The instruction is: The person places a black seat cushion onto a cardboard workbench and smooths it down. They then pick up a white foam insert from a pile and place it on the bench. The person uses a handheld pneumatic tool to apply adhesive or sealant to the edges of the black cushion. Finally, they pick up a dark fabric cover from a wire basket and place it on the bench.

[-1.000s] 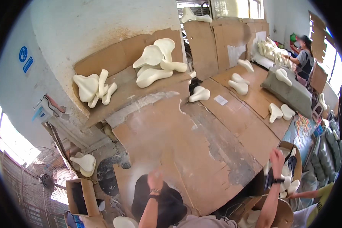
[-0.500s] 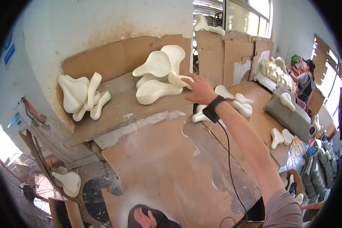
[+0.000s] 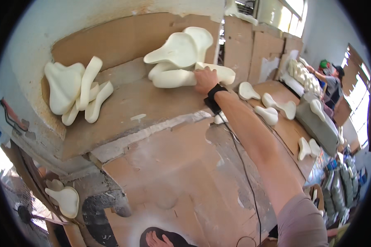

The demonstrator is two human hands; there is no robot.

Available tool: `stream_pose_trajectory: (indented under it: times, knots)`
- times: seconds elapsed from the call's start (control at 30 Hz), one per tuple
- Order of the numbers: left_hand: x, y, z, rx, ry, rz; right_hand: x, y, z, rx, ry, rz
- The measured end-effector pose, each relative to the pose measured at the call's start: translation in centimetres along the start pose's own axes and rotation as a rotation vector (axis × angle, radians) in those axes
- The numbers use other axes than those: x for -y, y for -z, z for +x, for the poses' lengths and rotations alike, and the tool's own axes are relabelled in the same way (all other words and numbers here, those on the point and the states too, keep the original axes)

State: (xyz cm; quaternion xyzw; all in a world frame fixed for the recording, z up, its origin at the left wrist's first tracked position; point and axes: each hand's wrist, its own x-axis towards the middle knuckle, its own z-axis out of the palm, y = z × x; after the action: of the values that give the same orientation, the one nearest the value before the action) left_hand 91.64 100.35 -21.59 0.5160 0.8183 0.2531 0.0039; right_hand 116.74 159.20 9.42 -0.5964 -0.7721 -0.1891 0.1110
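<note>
My right hand (image 3: 205,80) reaches far out to a stack of cream foam saddle-shaped pieces (image 3: 177,49) on a raised cardboard-covered ledge (image 3: 152,103). Its fingers curl over a long cream foam piece (image 3: 226,74) at the stack's right side. A black band (image 3: 215,99) sits on that wrist, and a thin cable (image 3: 245,173) trails back along the arm. At the lower edge, fingers that may be my left hand (image 3: 152,238) rest on a dark round object; how they are held is unclear.
A second heap of foam pieces (image 3: 66,88) leans on the ledge's left end. More pieces (image 3: 272,109) lie on the long bench to the right, where another person (image 3: 332,82) works. A dusty cardboard worktop (image 3: 173,173) lies below the ledge. One foam piece (image 3: 66,199) hangs lower left.
My right arm swung up from the lower right, reached across the worktop, and its hand has now closed on a foam piece in the stack. The camera has moved closer to the ledge.
</note>
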Motion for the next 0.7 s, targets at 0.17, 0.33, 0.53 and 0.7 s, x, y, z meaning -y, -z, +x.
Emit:
stream_pose_trajectory:
  times: [0.17,0.33,0.53,0.7]
  knots:
    - [2.6,-2.3,-1.0,-0.026,0.027,0.052,-1.5,6.2,-16.9,-0.456,0.042,0.311]
    - [1.6,-4.5,-2.8,-0.083,-0.108,0.071,-10.1,13.8,-47.6,-0.305,-0.167,0.261]
    - [2.7,-4.3,-3.1,-0.086,-0.041,0.131,-8.9,20.8,-80.3,-0.053,-1.035,0.068]
    - [2.7,-4.3,-3.0,-0.096,-0.139,0.085,-6.0,22.7,-101.5,1.287,-1.442,-0.212]
